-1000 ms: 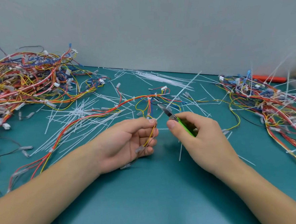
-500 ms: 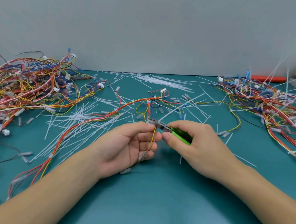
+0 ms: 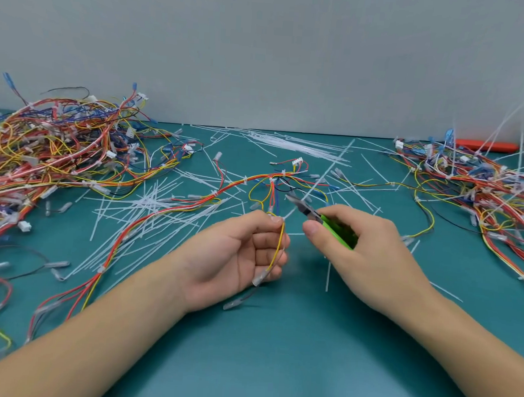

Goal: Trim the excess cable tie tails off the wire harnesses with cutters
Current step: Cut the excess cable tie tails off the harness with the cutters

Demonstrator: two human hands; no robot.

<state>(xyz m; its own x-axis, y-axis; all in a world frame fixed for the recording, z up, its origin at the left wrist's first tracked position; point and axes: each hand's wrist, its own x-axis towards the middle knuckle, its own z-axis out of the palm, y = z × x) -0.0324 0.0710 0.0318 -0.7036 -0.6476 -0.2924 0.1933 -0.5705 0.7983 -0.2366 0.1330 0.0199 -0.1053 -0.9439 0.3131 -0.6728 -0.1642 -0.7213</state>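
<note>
Now that the cutters (image 3: 308, 211) have pulled back from the pinch point, that tail looks trimmed; right hand (image 3: 362, 252) grips the green handles, left hand (image 3: 244, 253) fingers pinch the harness (image 3: 277, 246) yellow wire mid-mat.

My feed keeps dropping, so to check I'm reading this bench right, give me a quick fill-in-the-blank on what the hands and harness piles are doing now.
1. The right hand holds cutters with ____ handles.
2. The left hand pinches a ____ wire between thumb and forefinger.
3. The harness pile whose long uncut tie tails stick up lies on the person's ____ side.
4. The bench mat is ____ in colour.

Missing words: green; yellow; right; teal
</note>
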